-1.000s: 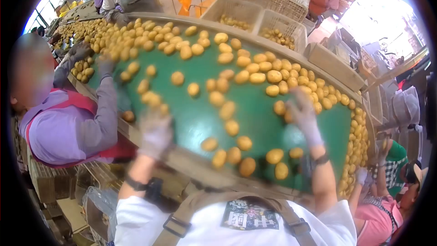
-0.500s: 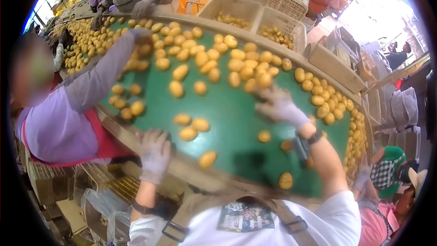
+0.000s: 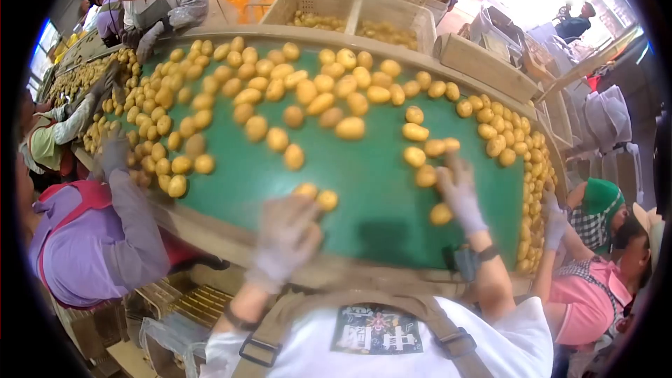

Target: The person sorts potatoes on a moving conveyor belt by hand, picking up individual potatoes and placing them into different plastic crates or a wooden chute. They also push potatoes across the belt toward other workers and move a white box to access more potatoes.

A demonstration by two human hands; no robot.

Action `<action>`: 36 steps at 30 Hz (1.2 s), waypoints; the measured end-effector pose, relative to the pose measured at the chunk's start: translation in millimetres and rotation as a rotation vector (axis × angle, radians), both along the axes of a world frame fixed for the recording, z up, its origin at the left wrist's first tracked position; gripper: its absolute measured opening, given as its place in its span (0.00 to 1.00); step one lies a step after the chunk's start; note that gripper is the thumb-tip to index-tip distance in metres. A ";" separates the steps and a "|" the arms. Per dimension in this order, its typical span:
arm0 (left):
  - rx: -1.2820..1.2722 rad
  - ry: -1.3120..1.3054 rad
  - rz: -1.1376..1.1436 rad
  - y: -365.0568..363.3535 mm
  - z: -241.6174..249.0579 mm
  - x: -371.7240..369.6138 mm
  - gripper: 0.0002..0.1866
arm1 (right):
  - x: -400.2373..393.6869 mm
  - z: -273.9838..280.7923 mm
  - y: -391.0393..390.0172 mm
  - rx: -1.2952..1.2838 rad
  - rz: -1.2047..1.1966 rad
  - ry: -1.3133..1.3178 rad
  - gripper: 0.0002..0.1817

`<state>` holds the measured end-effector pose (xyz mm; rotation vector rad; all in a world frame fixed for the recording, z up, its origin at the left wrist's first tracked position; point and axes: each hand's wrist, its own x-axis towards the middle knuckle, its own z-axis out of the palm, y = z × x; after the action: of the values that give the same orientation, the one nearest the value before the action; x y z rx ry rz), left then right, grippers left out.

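Observation:
Yellow potatoes [image 3: 350,127] lie scattered over a green belt [image 3: 364,168], densest along its far side and at the left. My left hand [image 3: 285,233], gloved and blurred, is over the near edge with its fingertips by two potatoes [image 3: 326,200]; its grip cannot be made out. To the right, my right hand [image 3: 459,192], also gloved, reaches forward with fingers spread, beside a short line of potatoes [image 3: 425,176]. A packed band of potatoes [image 3: 533,168] runs down the right end.
Co-workers stand close by: a person in purple [image 3: 91,238] at the left, one in pink [image 3: 591,294] at the right, another across the belt [image 3: 155,7]. Crates with potatoes [image 3: 311,7] stand beyond the far rail [image 3: 406,56].
My left hand has come off the near edge onto the belt beside potatoes. My right hand has drawn back and right. The view has shifted, and the purple-clad person's arm has pulled back.

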<state>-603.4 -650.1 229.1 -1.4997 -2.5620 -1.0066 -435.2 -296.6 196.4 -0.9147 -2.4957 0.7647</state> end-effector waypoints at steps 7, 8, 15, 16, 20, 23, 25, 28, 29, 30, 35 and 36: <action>-0.292 0.244 -0.282 8.6 -15.7 -11.8 0.10 | -92.6 60.3 -59.6 -0.131 0.517 -0.169 0.23; -0.371 0.219 -0.171 -7.8 -21.1 -27.5 0.09 | -114.3 67.7 -49.4 0.043 0.484 -0.193 0.21; -0.483 0.240 0.506 -126.8 -10.6 -72.4 0.16 | -193.7 0.3 82.5 0.246 0.317 -0.296 0.22; -0.474 0.230 0.560 -132.0 -10.4 -67.8 0.17 | -195.0 -6.3 87.8 0.200 0.325 -0.297 0.25; -0.100 -0.009 0.495 -104.0 -0.5 -34.9 0.18 | -158.0 12.8 56.3 -0.143 0.268 -0.290 0.30; 0.138 -0.306 0.266 -44.7 24.6 -5.5 0.19 | -128.9 10.5 46.6 -0.206 0.201 -0.123 0.25; 0.226 -0.457 0.109 -14.5 20.1 2.3 0.19 | -117.1 23.7 17.4 -0.338 0.164 0.033 0.22; 0.233 -0.525 -0.066 -3.7 19.8 1.6 0.19 | -118.5 30.2 -27.4 0.324 0.596 -0.015 0.20; 0.216 -0.514 -0.111 1.2 18.3 2.9 0.20 | -117.4 29.8 -39.4 0.437 0.571 -0.126 0.21; 0.218 -0.510 -0.125 3.7 18.9 4.1 0.20 | -118.4 31.7 -51.4 0.552 0.547 -0.236 0.21; 0.250 -0.593 -0.039 -33.1 32.6 8.2 0.17 | -121.0 42.8 -43.5 0.250 0.420 -0.579 0.26; 0.279 -0.687 -0.007 -41.9 30.4 11.1 0.17 | -112.0 38.5 -31.5 0.191 0.397 -0.567 0.26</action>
<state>-592.2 -692.0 259.5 -1.2384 -2.6101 -2.0780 -547.2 -328.1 234.9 -0.6348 -3.2443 0.3939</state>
